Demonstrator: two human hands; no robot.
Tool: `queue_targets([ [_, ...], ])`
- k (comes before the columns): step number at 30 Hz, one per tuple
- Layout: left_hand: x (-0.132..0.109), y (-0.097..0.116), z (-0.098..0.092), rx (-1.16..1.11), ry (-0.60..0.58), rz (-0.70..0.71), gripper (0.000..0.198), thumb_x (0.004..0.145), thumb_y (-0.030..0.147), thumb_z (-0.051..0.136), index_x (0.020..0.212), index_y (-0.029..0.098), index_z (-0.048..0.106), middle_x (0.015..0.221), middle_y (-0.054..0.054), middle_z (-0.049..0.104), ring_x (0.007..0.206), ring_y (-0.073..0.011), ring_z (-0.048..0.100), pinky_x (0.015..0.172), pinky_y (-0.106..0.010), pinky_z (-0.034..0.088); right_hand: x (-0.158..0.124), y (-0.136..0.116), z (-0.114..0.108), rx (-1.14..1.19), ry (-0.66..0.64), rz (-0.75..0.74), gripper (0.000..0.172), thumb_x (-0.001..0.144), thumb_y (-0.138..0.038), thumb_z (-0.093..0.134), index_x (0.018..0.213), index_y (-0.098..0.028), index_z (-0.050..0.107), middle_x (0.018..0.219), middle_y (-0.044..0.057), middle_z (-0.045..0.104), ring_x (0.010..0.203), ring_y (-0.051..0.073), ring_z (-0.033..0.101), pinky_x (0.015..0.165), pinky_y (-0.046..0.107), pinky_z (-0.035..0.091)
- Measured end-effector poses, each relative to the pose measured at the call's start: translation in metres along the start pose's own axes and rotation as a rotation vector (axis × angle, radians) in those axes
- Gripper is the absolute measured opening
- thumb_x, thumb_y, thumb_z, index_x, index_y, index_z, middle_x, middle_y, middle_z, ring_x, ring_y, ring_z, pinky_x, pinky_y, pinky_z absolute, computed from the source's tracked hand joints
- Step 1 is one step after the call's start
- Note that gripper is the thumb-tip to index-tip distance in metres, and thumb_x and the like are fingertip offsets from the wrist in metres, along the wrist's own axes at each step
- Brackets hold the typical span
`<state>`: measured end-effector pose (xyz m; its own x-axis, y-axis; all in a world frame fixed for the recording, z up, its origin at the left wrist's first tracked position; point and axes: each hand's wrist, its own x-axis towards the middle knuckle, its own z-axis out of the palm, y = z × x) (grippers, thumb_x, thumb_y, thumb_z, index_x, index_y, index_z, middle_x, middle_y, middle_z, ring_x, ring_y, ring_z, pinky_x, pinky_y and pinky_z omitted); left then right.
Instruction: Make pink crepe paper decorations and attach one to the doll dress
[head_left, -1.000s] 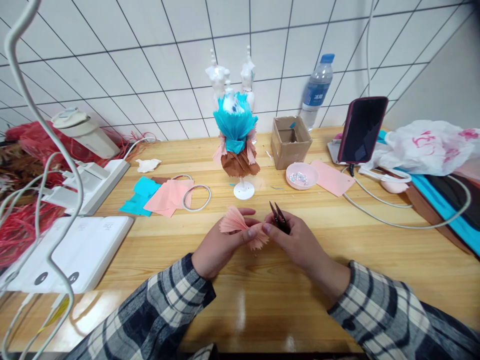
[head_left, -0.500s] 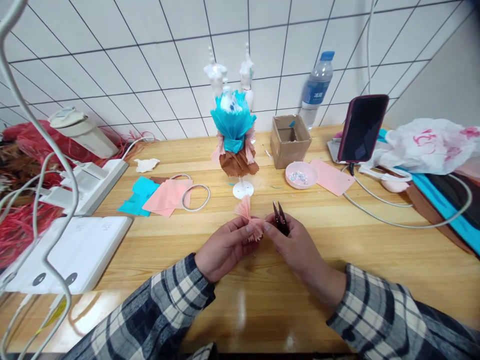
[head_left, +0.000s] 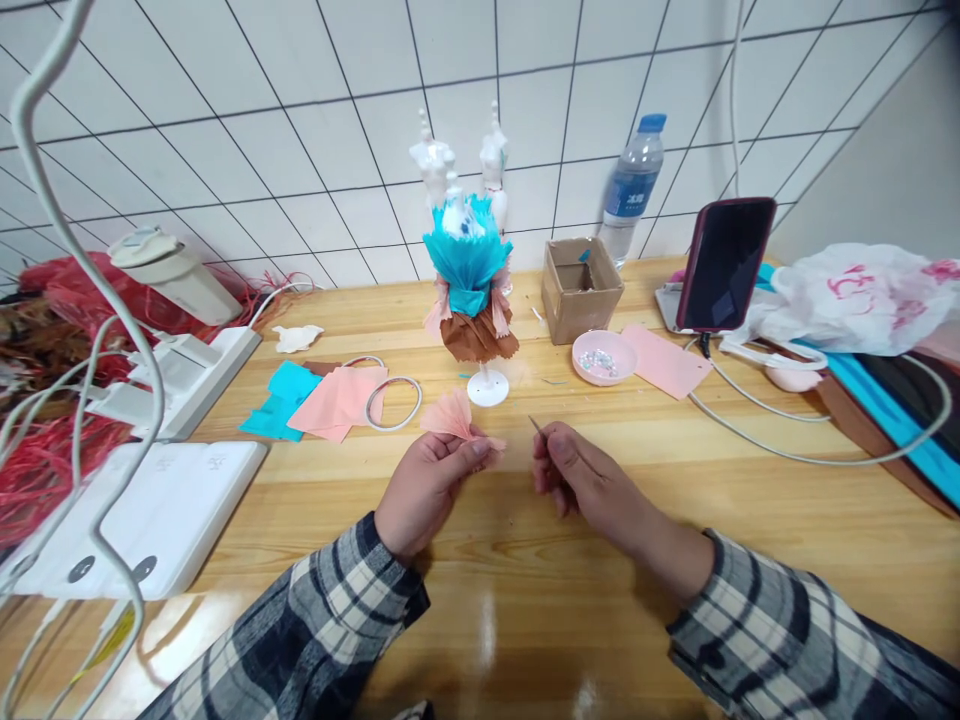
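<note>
A fanned piece of pink crepe paper (head_left: 450, 413) is pinched between the thumb and fingers of my left hand (head_left: 427, 482), its pleats spread to the upper left. My right hand (head_left: 589, 470), to the right and apart from the paper, is closed around thread snips (head_left: 537, 427); just their narrow tip shows, pointing up and left, and the rest is hidden by the fingers. Beyond both hands stands a small white mannequin dressed in a blue crepe-paper top (head_left: 466, 255) and a brown ruffled skirt (head_left: 480, 337), on a round white base (head_left: 487, 388).
Pink paper sheets (head_left: 339, 402), blue paper (head_left: 279, 402) and a silver ring (head_left: 394, 424) lie left of the mannequin. To its right are a cardboard box (head_left: 582, 300), a pink dish (head_left: 602, 375) of beads and a propped phone (head_left: 725, 265). White cables (head_left: 97, 530) hang at left.
My hands have moved apart. The pink paper has swung left in my left hand, and my right hand has let go of it and turned the snips edge-on, tip towards the left.
</note>
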<state>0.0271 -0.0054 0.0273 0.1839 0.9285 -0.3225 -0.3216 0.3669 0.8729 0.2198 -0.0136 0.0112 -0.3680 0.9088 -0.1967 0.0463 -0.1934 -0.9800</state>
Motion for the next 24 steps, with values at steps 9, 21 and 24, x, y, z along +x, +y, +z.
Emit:
queue_targets([
  [9,0.0035,-0.0038,-0.0027,0.070,0.020,-0.014,0.021,0.072,0.030,0.079,0.074,0.012,0.070,0.074,-0.003,0.068,0.072,-0.0125,0.059,0.074,-0.024,0.045,-0.0030,-0.0008,0.0003,-0.352,-0.159,-0.057,0.047,0.097,-0.060,0.023,0.080,-0.023,0.047,0.050,-0.005,0.048,0.049,0.013,0.046,0.057,0.027,0.035],
  [21,0.0023,-0.0078,-0.0048,0.124,0.026,-0.049,0.021,0.071,0.032,0.080,0.067,0.014,0.072,0.077,-0.003,0.070,0.078,-0.0134,0.060,0.077,-0.024,0.045,-0.0035,-0.0009,0.0003,-0.403,-0.207,-0.014,0.047,0.098,-0.059,0.021,0.081,-0.024,0.046,0.051,-0.004,0.052,0.051,0.014,0.051,0.057,0.027,0.038],
  [24,0.0011,-0.0076,-0.0019,0.133,0.057,-0.041,0.021,0.068,0.032,0.082,0.066,0.013,0.073,0.076,-0.004,0.072,0.078,-0.0137,0.061,0.079,-0.024,0.045,-0.0036,-0.0008,0.0018,-0.412,-0.192,-0.020,0.045,0.099,-0.058,0.021,0.079,-0.024,0.045,0.052,-0.005,0.052,0.051,0.014,0.050,0.057,0.027,0.037],
])
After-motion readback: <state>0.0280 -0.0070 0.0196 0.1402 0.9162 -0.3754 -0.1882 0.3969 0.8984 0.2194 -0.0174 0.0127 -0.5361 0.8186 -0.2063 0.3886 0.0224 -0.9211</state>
